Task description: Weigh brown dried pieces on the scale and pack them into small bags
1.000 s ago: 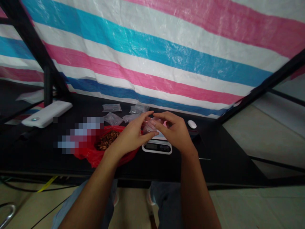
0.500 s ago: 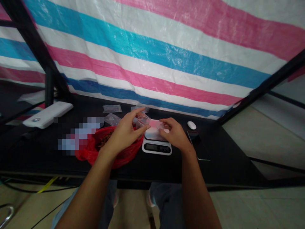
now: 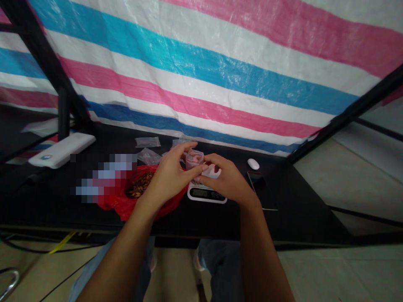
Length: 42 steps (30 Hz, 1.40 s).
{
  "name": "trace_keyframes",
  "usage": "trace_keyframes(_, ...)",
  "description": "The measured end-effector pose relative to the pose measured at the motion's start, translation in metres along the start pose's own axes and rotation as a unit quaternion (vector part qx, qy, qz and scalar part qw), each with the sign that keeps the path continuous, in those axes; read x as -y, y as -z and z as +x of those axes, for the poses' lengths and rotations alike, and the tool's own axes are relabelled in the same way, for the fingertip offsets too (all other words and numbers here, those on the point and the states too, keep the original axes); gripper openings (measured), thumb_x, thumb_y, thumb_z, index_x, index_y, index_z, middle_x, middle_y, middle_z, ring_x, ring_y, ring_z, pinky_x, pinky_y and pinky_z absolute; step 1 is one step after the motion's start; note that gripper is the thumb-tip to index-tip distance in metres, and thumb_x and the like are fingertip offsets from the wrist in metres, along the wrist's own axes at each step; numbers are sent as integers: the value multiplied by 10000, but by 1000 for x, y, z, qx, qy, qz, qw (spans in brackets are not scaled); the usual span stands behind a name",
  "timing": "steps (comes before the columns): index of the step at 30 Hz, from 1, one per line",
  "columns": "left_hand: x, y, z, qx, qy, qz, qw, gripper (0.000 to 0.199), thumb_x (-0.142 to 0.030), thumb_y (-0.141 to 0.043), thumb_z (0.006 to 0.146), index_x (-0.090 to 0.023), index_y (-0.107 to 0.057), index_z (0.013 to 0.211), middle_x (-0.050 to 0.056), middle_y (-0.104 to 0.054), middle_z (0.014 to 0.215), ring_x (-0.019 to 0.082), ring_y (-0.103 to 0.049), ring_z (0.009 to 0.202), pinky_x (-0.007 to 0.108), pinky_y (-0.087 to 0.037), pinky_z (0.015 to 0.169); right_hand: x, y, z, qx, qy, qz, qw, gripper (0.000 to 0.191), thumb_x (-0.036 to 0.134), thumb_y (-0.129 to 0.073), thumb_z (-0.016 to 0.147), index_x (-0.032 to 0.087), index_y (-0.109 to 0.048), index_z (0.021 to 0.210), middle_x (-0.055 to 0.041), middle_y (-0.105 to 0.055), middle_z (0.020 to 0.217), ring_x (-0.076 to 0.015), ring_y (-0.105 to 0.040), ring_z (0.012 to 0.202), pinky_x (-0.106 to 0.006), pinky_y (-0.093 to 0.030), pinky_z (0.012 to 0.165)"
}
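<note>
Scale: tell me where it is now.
In the head view, the scale sits on the table just right of the red bag, partly hidden by the right hand.

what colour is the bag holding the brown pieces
The bag is red; it shows best in the head view.

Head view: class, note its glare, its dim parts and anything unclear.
Head view: glare flecks the striped sheet; head view: the person's legs lie dim; head view: the held clear plastic has soft edges, and the scale display is too blurred to read; head view: a pixelated patch meets the red bag.
</note>
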State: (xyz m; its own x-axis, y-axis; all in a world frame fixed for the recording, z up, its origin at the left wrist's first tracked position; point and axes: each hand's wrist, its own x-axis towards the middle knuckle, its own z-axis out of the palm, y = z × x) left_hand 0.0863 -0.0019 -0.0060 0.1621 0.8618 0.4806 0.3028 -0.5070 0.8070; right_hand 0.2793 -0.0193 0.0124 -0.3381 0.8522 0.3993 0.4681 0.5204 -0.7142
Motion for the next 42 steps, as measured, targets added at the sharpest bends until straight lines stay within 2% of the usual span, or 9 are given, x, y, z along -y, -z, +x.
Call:
trace_keyframes(3, -7, 3, -1, 12, -2, -2, 1000, 672, -446, -843, 828, -212, -615, 1415, 99, -724, 1295, 263, -718, 1103, 424, -580, 1009, 5, -3, 3, -17, -11, 20, 1000, 103, 202, -732, 861, 183, -767, 955, -17, -759, 902, -161, -672, 814, -285, -519, 762)
trace_keyframes(7, -3, 33, -4, 45, -21, 122, 991, 829, -597, -755, 867, -197, -509, 1550, 158, -570, 1550, 333, -604, 1356, 496, -490, 1166, -13, 16, -3, -87, -64, 16, 994, 179, 311, -750, 869, 179, -781, 986, -29, -774, 872, -184, -678, 775, -313, -524, 745)
trace_keyframes(10, 11, 69, -8, 55, 32, 298, 952, 745, -626, -678, 888, -138, -627, 1449, 217, -590, 1522, 423, -530, 1431, 580, -391, 1235, -34, 39, -11, -162, -120, -74, 977, 210, 320, -734, 857, 174, -790, 998, -47, -777, 856, -211, -680, 762, -338, -513, 727)
trace_keyframes(14, 30, 100, -12, 140, 144, 386, 901, 669, -628, -684, 824, -142, -727, 1281, 234, -731, 1296, 437, -684, 1204, 522, -528, 1054, -63, 50, -19, -173, -198, -215, 940, 203, 266, -716, 838, 166, -796, 996, -96, -803, 943, -257, -714, 841, -380, -521, 783)
trace_keyframes(18, 37, 96, -13, 204, 181, 358, 893, 433, -575, -567, 891, -212, -764, 1020, 142, -806, 991, 348, -755, 931, 400, -544, 800, -78, 41, -19, -132, -265, -249, 922, 286, 263, -753, 824, 150, -789, 1084, -124, -802, 994, -262, -725, 867, -379, -545, 807)
trace_keyframes(25, 16, 83, -4, 134, 150, 331, 922, 416, -497, -450, 945, -238, -772, 907, 103, -817, 927, 303, -743, 840, 363, -498, 746, -57, 43, -16, -135, -252, -278, 917, 410, 305, -756, 855, 115, -759, 1218, -167, -789, 1061, -288, -725, 904, -416, -552, 847)
trace_keyframes(33, -8, 81, -2, 39, 154, 303, 940, 444, -498, -456, 964, -235, -812, 999, 85, -832, 985, 314, -752, 916, 360, -526, 786, 10, 20, -4, -85, -79, -103, 988, 185, 311, -651, 953, 205, -786, 1024, -66, -801, 924, -223, -723, 818, -350, -561, 767)
trace_keyframes(38, -4, 85, -1, 0, 199, 315, 928, 498, -521, -451, 966, -212, -814, 1111, 110, -828, 1061, 355, -751, 1003, 385, -538, 824, -32, 30, -5, -190, -99, -183, 959, 352, 148, -552, 880, 177, -758, 1164, -134, -788, 1164, -292, -726, 1077, -470, -552, 1021)
trace_keyframes(42, 8, 87, -2, 4, 196, 309, 931, 491, -497, -476, 962, -204, -775, 1218, 137, -810, 1143, 375, -740, 1048, 441, -551, 899, -82, 38, -16, -118, -196, -230, 946, 561, 138, -664, 776, 139, -685, 1336, -202, -714, 1358, -346, -672, 1259, -531, -494, 1138)
